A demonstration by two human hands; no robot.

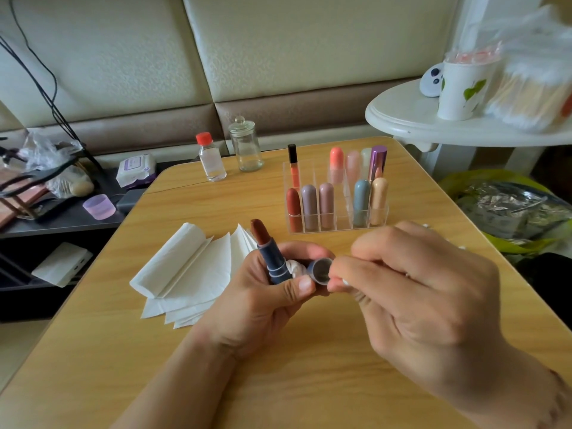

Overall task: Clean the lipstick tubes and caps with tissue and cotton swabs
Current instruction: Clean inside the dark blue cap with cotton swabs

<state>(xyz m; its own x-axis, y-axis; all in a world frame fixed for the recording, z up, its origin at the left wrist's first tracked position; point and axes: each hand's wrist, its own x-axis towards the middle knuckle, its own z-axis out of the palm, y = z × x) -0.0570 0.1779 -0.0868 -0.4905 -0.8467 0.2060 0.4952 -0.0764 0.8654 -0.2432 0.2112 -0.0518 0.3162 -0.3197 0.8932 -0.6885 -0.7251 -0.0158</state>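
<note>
My left hand [263, 301] grips an open blue lipstick tube [274, 258] with its brown-red stick raised, a scrunched bit of white tissue [294, 267], and the blue cap [320, 270], whose mouth faces right. My right hand [418, 286] pinches something small and white [344, 281] at the cap's mouth; it looks like a cotton swab, mostly hidden by the fingers. Folded white tissues [188, 267] lie on the wooden table [278, 382] left of my hands.
A clear organiser [337, 224] with several capped lipsticks stands behind my hands. Farther back are a small red-capped bottle [212, 159] and a glass jar [246, 145]. A white side table [433, 125] at right carries a paper cup [461, 88] and bagged cotton swabs [532, 94].
</note>
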